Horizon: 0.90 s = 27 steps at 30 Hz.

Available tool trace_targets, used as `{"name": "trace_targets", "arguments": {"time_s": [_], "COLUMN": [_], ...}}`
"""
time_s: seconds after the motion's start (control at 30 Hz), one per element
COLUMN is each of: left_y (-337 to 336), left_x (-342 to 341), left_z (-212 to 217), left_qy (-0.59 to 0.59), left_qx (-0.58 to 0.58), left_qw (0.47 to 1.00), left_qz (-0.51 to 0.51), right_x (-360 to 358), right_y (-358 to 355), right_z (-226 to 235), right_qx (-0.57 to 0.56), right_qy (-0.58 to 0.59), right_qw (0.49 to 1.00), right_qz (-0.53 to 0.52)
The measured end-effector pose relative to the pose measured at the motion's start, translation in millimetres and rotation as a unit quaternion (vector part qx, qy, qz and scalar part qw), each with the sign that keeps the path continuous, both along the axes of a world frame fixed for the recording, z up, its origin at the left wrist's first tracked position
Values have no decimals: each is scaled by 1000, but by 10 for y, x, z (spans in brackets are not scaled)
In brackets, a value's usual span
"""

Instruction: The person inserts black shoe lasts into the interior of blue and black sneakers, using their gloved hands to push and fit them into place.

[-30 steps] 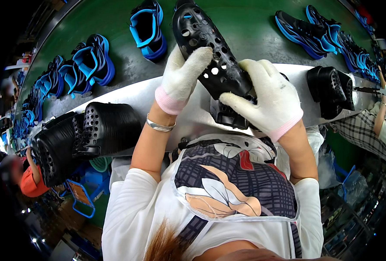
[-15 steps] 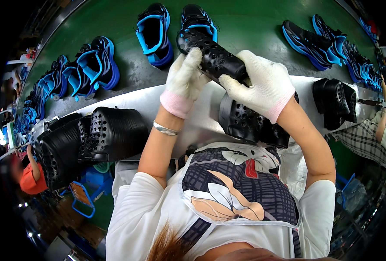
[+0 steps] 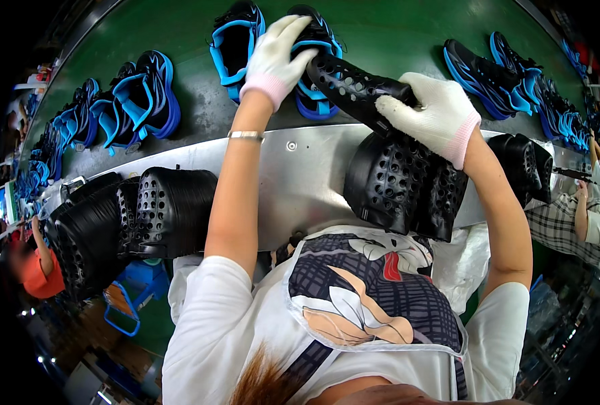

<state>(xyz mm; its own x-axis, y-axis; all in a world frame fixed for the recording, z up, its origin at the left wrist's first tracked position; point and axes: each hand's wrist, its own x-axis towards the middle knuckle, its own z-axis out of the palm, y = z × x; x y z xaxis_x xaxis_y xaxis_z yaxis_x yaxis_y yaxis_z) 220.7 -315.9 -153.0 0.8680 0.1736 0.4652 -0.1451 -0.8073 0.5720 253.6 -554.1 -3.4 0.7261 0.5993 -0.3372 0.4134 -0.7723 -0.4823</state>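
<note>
My right hand (image 3: 435, 115), in a white glove with a pink cuff, grips one end of a black perforated plastic shoe insert (image 3: 354, 88). The insert's far end tilts up beside a black and blue sneaker (image 3: 319, 108). Over that sneaker's left side reaches my left hand (image 3: 277, 57), gloved alike, its fingers stretched and the thumb apart. Whether its fingertips touch the shoe's upper is hard to make out. Left of it stands the matching sneaker (image 3: 236, 50), its opening toward me. Below my right hand, a stack of black perforated inserts (image 3: 387, 182) rests on the metal ledge.
The green belt (image 3: 387, 30) carries more pairs of sneakers, at left (image 3: 144, 98) and right (image 3: 482, 77). Along the metal ledge (image 3: 286, 182) lie further black insert stacks (image 3: 171, 209) at left and right (image 3: 519, 158). Other people work at both sides.
My left hand has let go of the insert and moved up and left to the sneaker. My right hand has shifted slightly right, still holding the insert.
</note>
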Motion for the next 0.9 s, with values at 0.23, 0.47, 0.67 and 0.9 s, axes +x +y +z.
{"name": "trace_targets", "arguments": {"time_s": [0.23, 0.47, 0.67, 0.9], "left_y": [-232, -492, -396, -673], "left_x": [383, 534, 628, -25], "left_z": [254, 128, 165, 221], "left_qy": [122, 58, 147, 80], "left_qx": [-72, -58, -110, -118], "left_qw": [990, 996, 980, 990], "left_qz": [22, -22, -73, -9], "right_x": [343, 820, 735, 921], "right_y": [-15, 134, 599, 885], "right_z": [-51, -165, -617, -1118], "right_qx": [-33, -155, -245, -248], "right_qy": [-32, -56, -76, -37], "right_qw": [999, 984, 965, 968], "right_qz": [20, 64, 49, 8]}}
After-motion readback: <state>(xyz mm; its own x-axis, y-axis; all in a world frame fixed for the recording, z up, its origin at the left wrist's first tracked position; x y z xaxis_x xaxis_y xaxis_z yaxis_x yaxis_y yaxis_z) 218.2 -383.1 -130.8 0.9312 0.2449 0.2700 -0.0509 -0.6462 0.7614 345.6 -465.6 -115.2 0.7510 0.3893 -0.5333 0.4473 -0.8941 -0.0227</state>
